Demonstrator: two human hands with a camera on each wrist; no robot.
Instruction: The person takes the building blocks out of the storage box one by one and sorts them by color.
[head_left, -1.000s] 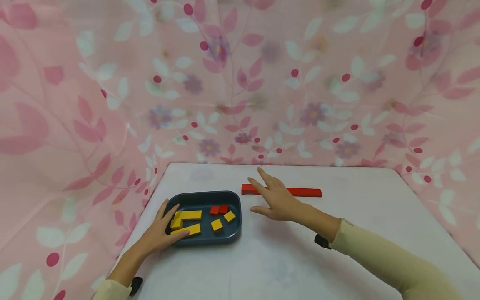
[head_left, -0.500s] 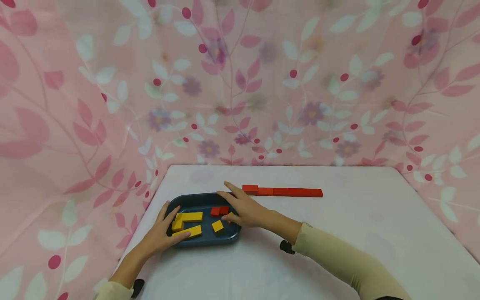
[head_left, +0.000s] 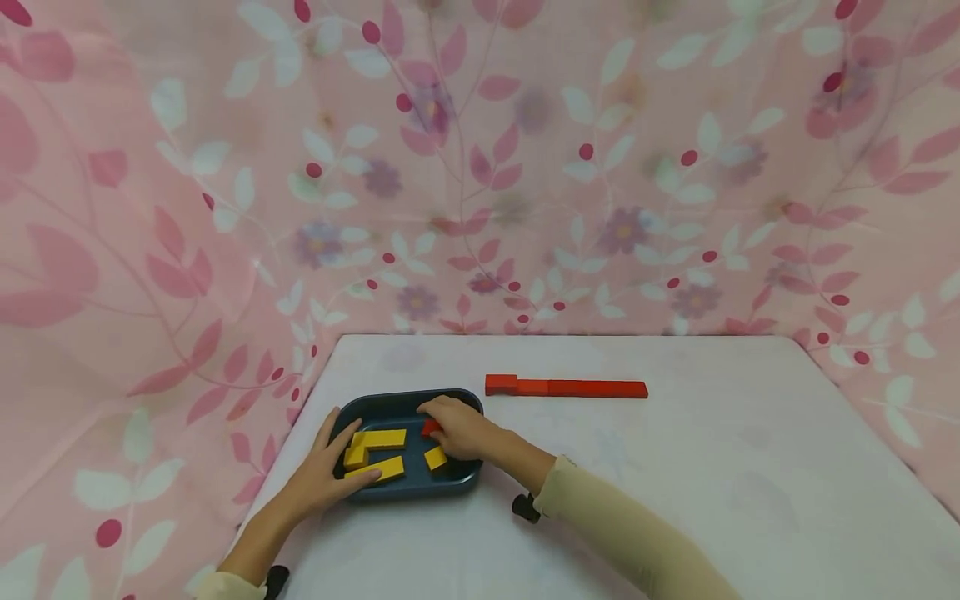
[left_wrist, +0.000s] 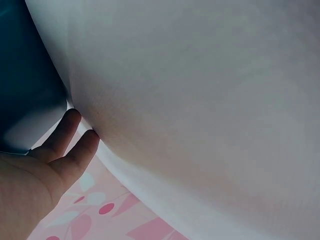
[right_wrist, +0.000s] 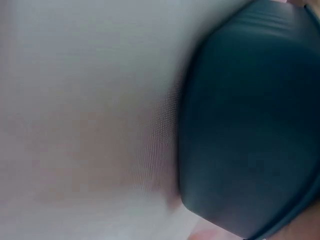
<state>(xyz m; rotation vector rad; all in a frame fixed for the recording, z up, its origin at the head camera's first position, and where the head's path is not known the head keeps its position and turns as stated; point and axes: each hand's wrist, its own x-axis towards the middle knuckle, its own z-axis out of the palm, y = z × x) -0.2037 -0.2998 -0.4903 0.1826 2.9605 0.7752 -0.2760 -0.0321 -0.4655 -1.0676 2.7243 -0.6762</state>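
Observation:
A dark blue tray (head_left: 408, 498) with rounded corners stands at the left of the table. My left hand (head_left: 318, 475) rests at its left end with fingers spread, the thumb lying over a yellow block (head_left: 386, 469). In the left wrist view two fingers of that left hand (left_wrist: 37, 180) lie beside the tray's outer wall (left_wrist: 30, 85). My right hand (head_left: 467, 429) reaches over the right rim, its bent fingers and thumb around a small red block (head_left: 430, 427). The back of the hand hides its grip. A yellow cube (head_left: 436, 458) lies just below the thumb.
Other yellow blocks, including one long bar (head_left: 381, 438), lie in the tray's left half. Behind and right of the tray, several red blocks (head_left: 570, 388) form a straight row on the white tablecloth (head_left: 675, 467). A floral pink curtain (head_left: 480, 167) hangs behind the table.
My right hand has moved left from above the red row into the tray, and its fingers have bent at the small red blocks. The left hand has stayed at the tray's end.

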